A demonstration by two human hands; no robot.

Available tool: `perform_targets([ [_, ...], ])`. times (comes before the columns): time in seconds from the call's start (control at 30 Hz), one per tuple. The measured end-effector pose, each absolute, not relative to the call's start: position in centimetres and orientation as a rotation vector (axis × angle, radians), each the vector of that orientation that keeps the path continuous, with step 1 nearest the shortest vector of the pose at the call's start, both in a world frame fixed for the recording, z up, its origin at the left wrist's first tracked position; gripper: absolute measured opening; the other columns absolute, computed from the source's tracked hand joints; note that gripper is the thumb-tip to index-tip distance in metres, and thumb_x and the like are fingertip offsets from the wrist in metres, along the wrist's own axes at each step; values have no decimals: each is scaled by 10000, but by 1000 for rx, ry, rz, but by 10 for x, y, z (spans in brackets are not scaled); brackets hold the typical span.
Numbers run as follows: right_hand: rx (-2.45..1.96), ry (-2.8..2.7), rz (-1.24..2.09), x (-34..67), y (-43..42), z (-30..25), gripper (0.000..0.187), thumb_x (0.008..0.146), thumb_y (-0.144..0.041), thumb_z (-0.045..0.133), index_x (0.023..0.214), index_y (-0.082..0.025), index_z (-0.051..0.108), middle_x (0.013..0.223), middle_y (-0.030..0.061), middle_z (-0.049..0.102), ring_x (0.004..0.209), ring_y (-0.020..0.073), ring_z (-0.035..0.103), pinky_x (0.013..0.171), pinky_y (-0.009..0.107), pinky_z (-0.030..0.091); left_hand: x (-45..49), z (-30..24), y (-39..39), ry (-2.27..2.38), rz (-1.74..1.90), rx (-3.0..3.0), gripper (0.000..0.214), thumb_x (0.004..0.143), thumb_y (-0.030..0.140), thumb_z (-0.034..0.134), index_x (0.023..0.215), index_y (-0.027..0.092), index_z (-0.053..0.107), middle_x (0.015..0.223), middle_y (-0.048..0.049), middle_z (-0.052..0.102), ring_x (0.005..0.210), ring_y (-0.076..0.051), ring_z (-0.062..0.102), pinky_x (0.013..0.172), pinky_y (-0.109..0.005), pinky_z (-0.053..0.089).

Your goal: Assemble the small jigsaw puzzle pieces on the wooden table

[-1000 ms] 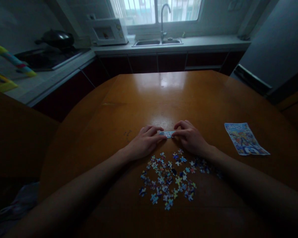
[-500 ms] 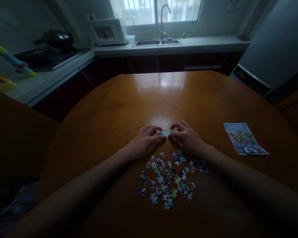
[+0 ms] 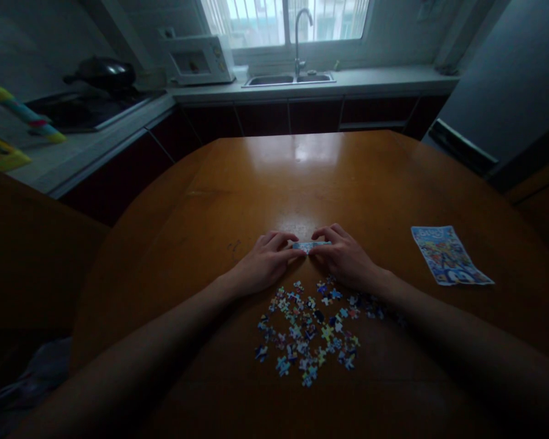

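A narrow pale-blue strip of jigsaw pieces [image 3: 307, 246] lies on the wooden table, partly covered by fingers. My left hand [image 3: 271, 259] is closed on its left end, thumb at the near edge and curled fingers at the far edge. At the right end, my right hand [image 3: 343, 253] grips it in the same way, the two thumb tips almost meeting. Nearer to me, between my forearms, loose jigsaw pieces [image 3: 311, 332] are spread in a scattered heap. Some of them lie partly under my right forearm.
To the right a colourful printed picture sheet [image 3: 451, 255] lies on the table [image 3: 238, 177]. Behind the table runs a counter with a microwave [image 3: 196, 60], a sink [image 3: 269, 80] and a tap [image 3: 297, 42]. A dark pan [image 3: 105, 73] sits on the stove at left.
My right hand has shifted very slightly to the left along the strip. My left hand keeps its place, and the loose pieces lie as before.
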State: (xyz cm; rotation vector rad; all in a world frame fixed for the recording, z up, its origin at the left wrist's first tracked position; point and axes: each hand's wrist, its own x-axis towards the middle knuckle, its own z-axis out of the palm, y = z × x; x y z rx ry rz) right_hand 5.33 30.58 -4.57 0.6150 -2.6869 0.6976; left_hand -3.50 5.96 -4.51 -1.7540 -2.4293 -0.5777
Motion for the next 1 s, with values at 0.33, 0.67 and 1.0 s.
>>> perform_targets([
  [0.33,392,-2578,774,50,317,-50,154,884,-146,652,877,-242,772,1097,99,663,1060,277,536,889,451,496,-35,-46,59,-2448,-565,-1753,429,947,111,511,1293,319,654,1388,-83,542,1263,-280,477,1079,-518,426],
  [0.67,325,-2469,902,47,319,-47,259,892,-102,564,840,-236,779,1033,99,682,1032,271,560,893,459,490,-35,-44,60,-2436,-574,-1767,449,940,88,508,1302,315,644,1376,-81,555,1252,-270,483,1073,-507,431],
  [1.0,-60,-2291,1214,30,336,-67,307,830,-103,476,735,-226,742,904,83,690,952,252,599,879,447,478,-34,-43,61,-2449,-672,-1739,445,967,116,471,1388,248,529,1356,-97,572,1233,-258,499,1072,-462,426],
])
